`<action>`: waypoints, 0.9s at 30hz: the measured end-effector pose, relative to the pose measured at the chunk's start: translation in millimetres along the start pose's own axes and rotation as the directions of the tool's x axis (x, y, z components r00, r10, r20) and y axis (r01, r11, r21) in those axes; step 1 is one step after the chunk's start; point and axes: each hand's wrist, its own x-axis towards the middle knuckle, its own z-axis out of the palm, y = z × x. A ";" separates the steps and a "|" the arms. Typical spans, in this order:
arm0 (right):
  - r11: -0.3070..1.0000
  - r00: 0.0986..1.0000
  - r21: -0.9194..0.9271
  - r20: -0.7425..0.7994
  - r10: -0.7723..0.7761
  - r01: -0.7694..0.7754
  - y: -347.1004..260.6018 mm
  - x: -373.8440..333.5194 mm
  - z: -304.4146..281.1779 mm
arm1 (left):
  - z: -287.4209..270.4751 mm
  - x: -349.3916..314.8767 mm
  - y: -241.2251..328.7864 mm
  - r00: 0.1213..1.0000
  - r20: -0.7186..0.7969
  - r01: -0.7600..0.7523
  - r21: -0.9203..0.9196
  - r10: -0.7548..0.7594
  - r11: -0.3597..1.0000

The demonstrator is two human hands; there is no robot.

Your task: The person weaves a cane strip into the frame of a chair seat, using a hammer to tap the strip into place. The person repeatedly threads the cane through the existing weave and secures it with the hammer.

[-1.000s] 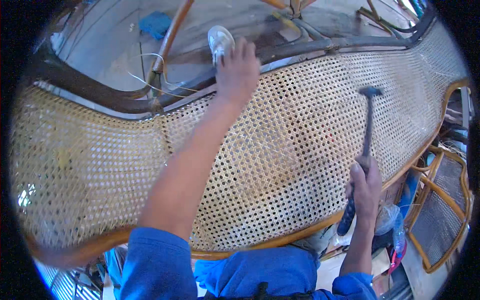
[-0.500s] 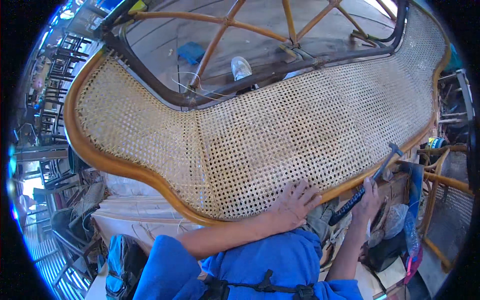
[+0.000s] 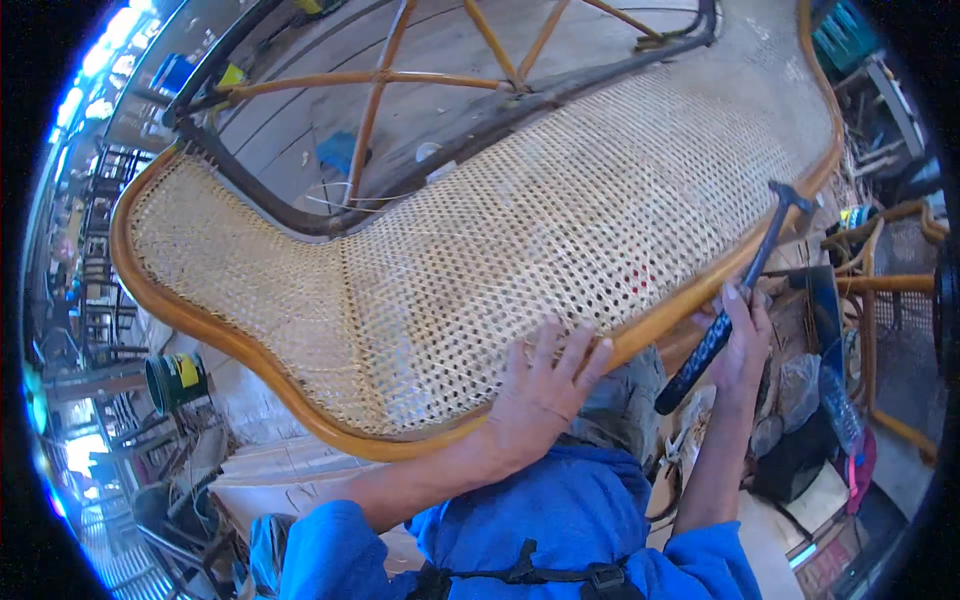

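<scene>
Across my lap and the space before me lies a rattan furniture frame with a woven cane panel (image 3: 500, 270). Its near edge is a bent, honey-brown rattan pole (image 3: 330, 430). My left hand (image 3: 545, 390) rests flat on the weave by this near edge, fingers spread. To its right, just outside the pole, my right hand (image 3: 740, 345) is closed round the shaft of a hammer (image 3: 765, 245). The hammer's dark, patterned grip slants down toward me, and its metal head points up and away, over the panel's right edge.
Beyond the panel, crossed rattan poles (image 3: 380, 76) span a dark frame bar over a plank floor. A blue cloth (image 3: 337, 152) lies there. At left stands a dark green bucket (image 3: 178, 382); at right are a rattan chair (image 3: 900, 283), plastic bags and a black bag (image 3: 795, 465).
My view has swung, so the panel appears tilted and shifted left. The hammer's head sits higher in the picture. My left hand still lies on the cane, its fingers more spread.
</scene>
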 end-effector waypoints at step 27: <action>0.827 0.838 0.207 0.298 0.456 -0.524 168.3 -19.5 -55.1 | -114.2 18.9 -60.7 0.938 -0.140 0.315 -0.041 -0.317 0.948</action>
